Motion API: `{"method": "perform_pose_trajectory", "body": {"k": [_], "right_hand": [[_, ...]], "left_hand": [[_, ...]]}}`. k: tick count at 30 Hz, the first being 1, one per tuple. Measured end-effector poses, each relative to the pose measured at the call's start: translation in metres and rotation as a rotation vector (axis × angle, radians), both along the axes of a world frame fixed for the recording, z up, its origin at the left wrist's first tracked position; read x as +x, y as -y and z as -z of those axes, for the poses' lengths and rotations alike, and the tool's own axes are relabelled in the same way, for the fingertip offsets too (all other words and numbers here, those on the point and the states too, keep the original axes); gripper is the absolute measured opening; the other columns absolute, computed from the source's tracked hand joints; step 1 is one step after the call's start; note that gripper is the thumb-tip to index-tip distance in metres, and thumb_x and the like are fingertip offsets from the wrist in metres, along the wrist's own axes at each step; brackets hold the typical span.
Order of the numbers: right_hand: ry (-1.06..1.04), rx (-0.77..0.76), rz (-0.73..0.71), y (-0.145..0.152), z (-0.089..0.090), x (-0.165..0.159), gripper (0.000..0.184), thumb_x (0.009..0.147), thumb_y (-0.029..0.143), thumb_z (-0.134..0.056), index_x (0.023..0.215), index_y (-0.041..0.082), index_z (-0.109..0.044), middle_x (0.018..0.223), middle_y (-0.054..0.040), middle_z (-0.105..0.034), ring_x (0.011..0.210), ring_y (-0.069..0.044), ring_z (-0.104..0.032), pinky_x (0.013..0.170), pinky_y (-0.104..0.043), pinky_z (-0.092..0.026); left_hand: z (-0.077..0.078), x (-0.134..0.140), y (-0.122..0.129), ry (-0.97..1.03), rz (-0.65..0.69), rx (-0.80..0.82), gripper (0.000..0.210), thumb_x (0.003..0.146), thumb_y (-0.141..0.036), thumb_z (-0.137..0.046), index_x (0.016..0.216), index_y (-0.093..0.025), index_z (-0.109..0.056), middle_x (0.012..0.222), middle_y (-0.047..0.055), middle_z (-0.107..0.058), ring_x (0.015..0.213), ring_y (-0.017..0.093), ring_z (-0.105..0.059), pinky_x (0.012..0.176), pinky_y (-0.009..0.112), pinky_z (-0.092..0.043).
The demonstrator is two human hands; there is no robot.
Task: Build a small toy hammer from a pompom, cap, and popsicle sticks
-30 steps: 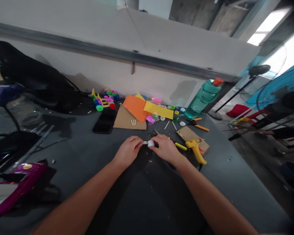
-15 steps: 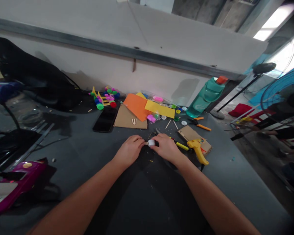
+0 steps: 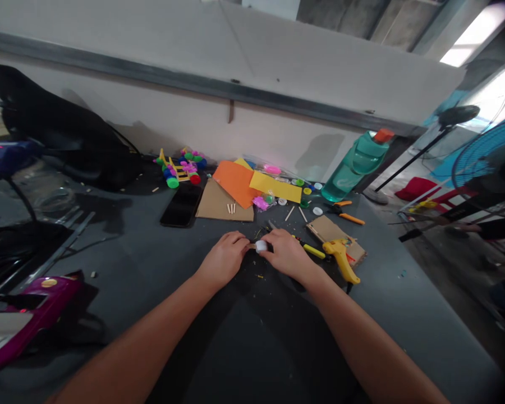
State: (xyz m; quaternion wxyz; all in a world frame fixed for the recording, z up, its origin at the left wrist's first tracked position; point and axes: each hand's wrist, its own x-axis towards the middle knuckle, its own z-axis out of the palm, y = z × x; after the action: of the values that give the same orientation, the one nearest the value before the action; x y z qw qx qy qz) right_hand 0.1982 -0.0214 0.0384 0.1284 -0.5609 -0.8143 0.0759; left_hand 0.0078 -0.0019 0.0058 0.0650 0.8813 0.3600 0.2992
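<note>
My left hand [image 3: 223, 258] is closed on a small flat wooden stick [image 3: 251, 246], most of it hidden by my fingers. A white bottle cap [image 3: 261, 246] is pinched in my right hand [image 3: 287, 252], its fingers curled over the far side. Stick and cap meet between the two hands, just above the dark table; whether they are joined I cannot tell. Beyond my right hand lie yellow-handled pliers [image 3: 313, 250], partly covered by it. A yellow glue gun [image 3: 341, 261] rests on a piece of cardboard [image 3: 335, 231] to the right.
Past my hands are a phone [image 3: 180, 206], a cardboard sheet [image 3: 219, 207] with orange paper [image 3: 238, 182], loose caps and sticks. A teal bottle [image 3: 351, 168] and orange-handled pliers [image 3: 349, 216] stand and lie at back right. A magenta power strip [image 3: 50, 314] is at left.
The view has shifted very slightly. Both hands keep their hold on the stick and cap, with almost no movement.
</note>
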Motion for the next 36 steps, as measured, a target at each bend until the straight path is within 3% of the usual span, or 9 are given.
{"method": "perform_pose_trajectory", "body": {"k": [6, 11, 14, 18, 22, 36], "right_hand": [[0.020, -0.013, -0.001, 0.000, -0.004, -0.001, 0.016, 0.076, 0.026, -0.065, 0.090, 0.018, -0.063, 0.088, -0.0057, -0.060, 0.090, -0.020, -0.053, 0.081, -0.030, -0.038], [0.039, -0.033, 0.002, -0.001, -0.005, -0.002, 0.011, 0.077, 0.025, -0.063, 0.086, 0.018, -0.063, 0.085, -0.0054, -0.059, 0.087, -0.019, -0.053, 0.079, -0.030, -0.038], [0.035, -0.045, 0.008, -0.002, -0.005, -0.002, 0.013, 0.078, 0.027, -0.064, 0.087, 0.018, -0.063, 0.086, -0.0054, -0.059, 0.087, -0.020, -0.052, 0.079, -0.030, -0.038], [0.028, -0.043, 0.007, -0.002, -0.004, -0.001, 0.015, 0.078, 0.028, -0.064, 0.089, 0.018, -0.063, 0.087, -0.0056, -0.059, 0.088, -0.020, -0.052, 0.079, -0.030, -0.038], [0.023, -0.022, -0.002, -0.002, -0.004, -0.001, 0.016, 0.077, 0.026, -0.064, 0.091, 0.017, -0.063, 0.087, -0.0057, -0.059, 0.088, -0.020, -0.052, 0.079, -0.030, -0.038], [0.021, -0.025, -0.017, -0.004, -0.004, 0.000, 0.012, 0.078, 0.020, -0.062, 0.090, 0.016, -0.063, 0.087, -0.0064, -0.057, 0.089, -0.020, -0.051, 0.080, -0.030, -0.038]], "left_hand": [[0.002, 0.002, 0.000, 0.014, 0.006, -0.014, 0.020, 0.086, -0.016, -0.047, 0.101, -0.013, -0.061, 0.105, 0.012, -0.062, 0.106, 0.024, -0.054, 0.095, 0.045, -0.045], [-0.004, -0.009, -0.001, 0.035, 0.033, -0.201, 0.055, 0.079, -0.014, -0.052, 0.133, -0.014, -0.038, 0.133, 0.015, -0.046, 0.128, 0.026, -0.037, 0.102, 0.045, -0.038], [-0.008, -0.022, -0.007, 0.028, -0.015, -0.297, 0.068, 0.074, -0.016, -0.055, 0.137, -0.014, -0.030, 0.139, 0.017, -0.039, 0.129, 0.028, -0.035, 0.103, 0.044, -0.037], [-0.013, -0.034, -0.015, 0.024, -0.069, -0.331, 0.050, 0.075, -0.024, -0.059, 0.123, -0.017, -0.048, 0.126, 0.013, -0.052, 0.116, 0.026, -0.050, 0.098, 0.043, -0.041], [-0.017, -0.035, -0.015, 0.014, -0.028, -0.312, 0.028, 0.078, -0.022, -0.057, 0.106, -0.021, -0.059, 0.109, 0.006, -0.062, 0.100, 0.022, -0.058, 0.090, 0.036, -0.045], [-0.022, -0.031, -0.020, -0.063, 0.086, -0.224, 0.026, 0.080, -0.015, -0.052, 0.104, -0.022, -0.061, 0.102, 0.006, -0.064, 0.097, 0.022, -0.059, 0.085, 0.036, -0.048]]}}
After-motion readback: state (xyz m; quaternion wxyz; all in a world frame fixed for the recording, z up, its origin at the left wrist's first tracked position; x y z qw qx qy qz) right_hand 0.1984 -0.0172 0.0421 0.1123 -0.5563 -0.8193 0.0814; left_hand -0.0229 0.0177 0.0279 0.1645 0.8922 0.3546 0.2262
